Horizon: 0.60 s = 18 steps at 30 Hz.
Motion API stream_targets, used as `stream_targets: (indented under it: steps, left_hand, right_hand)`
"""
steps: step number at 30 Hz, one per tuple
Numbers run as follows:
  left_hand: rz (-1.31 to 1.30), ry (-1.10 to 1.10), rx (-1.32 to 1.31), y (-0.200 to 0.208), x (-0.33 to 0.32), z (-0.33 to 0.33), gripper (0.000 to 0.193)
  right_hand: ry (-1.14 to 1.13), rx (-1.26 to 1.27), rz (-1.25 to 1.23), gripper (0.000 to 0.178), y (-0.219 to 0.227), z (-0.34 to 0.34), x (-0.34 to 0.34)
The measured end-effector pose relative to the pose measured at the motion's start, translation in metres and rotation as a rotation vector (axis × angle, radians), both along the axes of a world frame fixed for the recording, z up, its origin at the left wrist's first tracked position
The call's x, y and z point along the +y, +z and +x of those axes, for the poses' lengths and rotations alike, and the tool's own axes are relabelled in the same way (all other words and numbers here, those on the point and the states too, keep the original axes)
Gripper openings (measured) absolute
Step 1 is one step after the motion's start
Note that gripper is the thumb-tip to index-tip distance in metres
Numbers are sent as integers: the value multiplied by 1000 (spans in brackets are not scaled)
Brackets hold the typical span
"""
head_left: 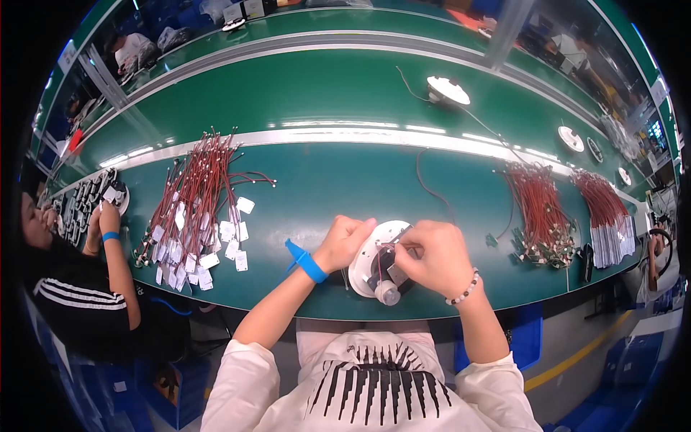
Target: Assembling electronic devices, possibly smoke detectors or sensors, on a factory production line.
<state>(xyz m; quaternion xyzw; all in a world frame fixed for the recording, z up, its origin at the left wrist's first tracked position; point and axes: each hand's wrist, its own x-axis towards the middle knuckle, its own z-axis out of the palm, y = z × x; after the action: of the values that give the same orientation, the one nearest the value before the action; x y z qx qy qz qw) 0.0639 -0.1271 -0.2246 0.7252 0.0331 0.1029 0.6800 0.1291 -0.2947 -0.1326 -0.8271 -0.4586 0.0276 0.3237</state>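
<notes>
Green smooth-topped table (302, 194) runs beneath a round, white, plastic-looking housing (365, 266), held over the table's near edge, about midway. The left hand (344, 243) clasps the housing's rim; the right hand (435, 255) bends over a thin reddish wire (380, 262) on its face, though whether the fingertips grip it I cannot tell. Fine wiring work seems in hand; the next move probably calls for a steady rim and exact fingertips. Dark-red tagged cables (201, 180) lie on the table's left, a second dark-red bundle (533, 194) on its right.

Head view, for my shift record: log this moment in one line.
left hand: holds white round housing; right hand: at its wires; bench: red-wire bundles
</notes>
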Motion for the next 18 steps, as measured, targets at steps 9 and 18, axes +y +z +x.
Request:
stream_targets:
  steps: [9,18]
  left_hand:
    - [47,50,-13,4,-8,3,46]
    - [45,57,5,4,-10,7,45]
  right_hand:
    - [-31,-92,44,8,-3,-3,-2]
    - [-45,-189,28,8,-5,-9,-2]
